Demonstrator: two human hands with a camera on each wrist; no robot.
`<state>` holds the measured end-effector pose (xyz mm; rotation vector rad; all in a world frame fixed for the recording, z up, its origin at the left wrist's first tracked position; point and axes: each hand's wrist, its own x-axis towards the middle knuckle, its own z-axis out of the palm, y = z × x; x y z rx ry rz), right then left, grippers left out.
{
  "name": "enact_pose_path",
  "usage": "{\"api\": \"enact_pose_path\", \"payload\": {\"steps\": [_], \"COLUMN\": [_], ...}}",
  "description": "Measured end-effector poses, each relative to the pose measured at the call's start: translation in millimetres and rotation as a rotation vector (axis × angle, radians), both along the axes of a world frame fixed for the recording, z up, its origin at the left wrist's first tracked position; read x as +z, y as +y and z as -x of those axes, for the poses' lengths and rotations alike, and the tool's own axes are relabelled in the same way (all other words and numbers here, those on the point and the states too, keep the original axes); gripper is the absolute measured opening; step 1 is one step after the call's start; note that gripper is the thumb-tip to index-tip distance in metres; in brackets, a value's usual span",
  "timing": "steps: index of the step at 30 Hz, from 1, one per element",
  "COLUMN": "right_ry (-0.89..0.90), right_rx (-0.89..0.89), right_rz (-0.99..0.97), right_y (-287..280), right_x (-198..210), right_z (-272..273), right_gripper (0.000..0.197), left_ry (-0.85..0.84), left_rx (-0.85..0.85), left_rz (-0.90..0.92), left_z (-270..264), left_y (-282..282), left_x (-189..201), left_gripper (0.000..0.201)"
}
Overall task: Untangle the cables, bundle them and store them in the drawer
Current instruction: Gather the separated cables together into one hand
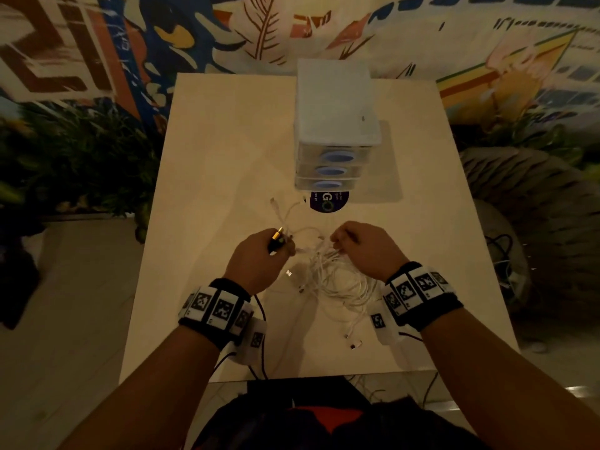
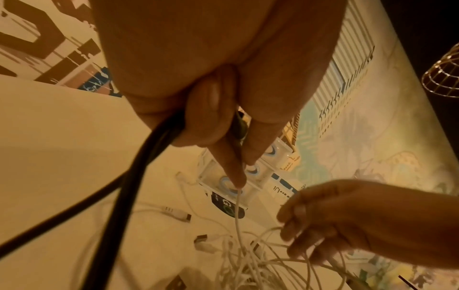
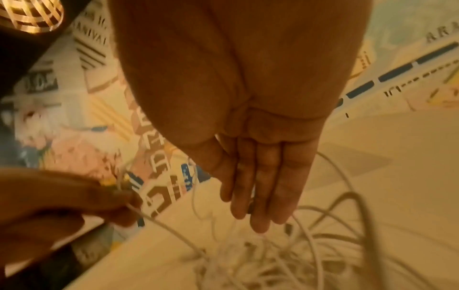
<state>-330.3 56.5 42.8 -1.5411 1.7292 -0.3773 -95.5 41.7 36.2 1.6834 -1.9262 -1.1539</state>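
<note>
- Nearest the viewer, both forearms wear black wristbands (image 1: pixel 224 311) set with square black-and-white coded markers; thin dark leads trail from them over the near edge of the table (image 1: pixel 227 151)
- Left hand (image 1: pixel 259 258): fingers curled round a black cable (image 2: pixel 124 196) whose gold-tipped plug (image 1: pixel 277 234) projects above the knuckles; the left wrist view adds that thumb and forefinger also pinch a single white cable (image 2: pixel 238 215) running down into the tangle
- Right hand (image 1: pixel 363 248): fingers extended and close together in the right wrist view, tips just above the pile; the left wrist view shows white strands crossing the fingers (image 2: pixel 298 225), but whether any is gripped cannot be told
- Tangle of white cables (image 1: pixel 337 280): lies on the table between and below the two hands, with loose connectors (image 1: pixel 354 344) spilled toward the near edge and one end (image 1: pixel 272 201) reaching toward the drawers
- Beyond the hands, a dark round sticker (image 1: pixel 328 200) lies at the foot of the drawer unit; a large "G" is legible, the smaller print is not
- Drawer unit (image 1: pixel 336 125): translucent, three stacked drawers with blue oval pulls (image 1: pixel 334 172), all closed, standing at the far centre of the table
- Farthest, a painted mural (image 1: pixel 130 43); only the right wrist view shows lettering, partly "ANIVAL" (image 3: pixel 97 39) and "ARA" (image 3: pixel 439 36)
- A wire-mesh lamp (image 2: pixel 442 78) appears in the wrist views alone
</note>
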Motion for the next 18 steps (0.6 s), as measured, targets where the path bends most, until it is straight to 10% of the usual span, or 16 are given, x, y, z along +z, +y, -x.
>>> {"api": "enact_pose_path", "payload": {"steps": [18], "right_ry": [0.428], "right_rx": [0.264], "right_rz": [-0.196], "right_y": [3], "right_x": [-30], "right_z": [-11], "right_gripper": [0.025], "left_ry": [0.083], "left_rx": [0.144], "left_rz": [-0.059], "left_z": [-13], "left_y": [-1], "left_x": [-5], "left_gripper": [0.023]}}
